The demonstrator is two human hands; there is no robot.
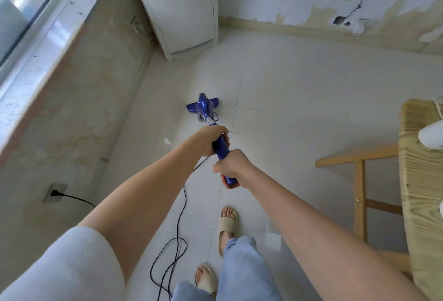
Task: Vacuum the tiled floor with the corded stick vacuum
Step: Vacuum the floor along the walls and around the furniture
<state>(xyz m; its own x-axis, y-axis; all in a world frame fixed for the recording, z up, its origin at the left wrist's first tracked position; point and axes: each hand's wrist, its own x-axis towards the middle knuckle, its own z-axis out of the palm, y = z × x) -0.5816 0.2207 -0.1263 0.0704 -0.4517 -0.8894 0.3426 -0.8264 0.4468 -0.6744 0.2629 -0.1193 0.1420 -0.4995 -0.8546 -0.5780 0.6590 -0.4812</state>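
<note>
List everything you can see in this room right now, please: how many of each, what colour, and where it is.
stick vacuum: one, blue, head on the floor ahead, handle in both hands
cord: one, black, trailing from the handle and looping on the floor near the feet
tiled floor: one, pale, glossy
wall socket: one, grey, low on the left wall, black plug in it
cabinet: one, white, far corner
window: one, white frame, upper left
chair: one, light wood with woven seat, right edge
slippers: two, beige, on the feet
left hand: grips the handle, farther down
right hand: grips the handle's end
</note>
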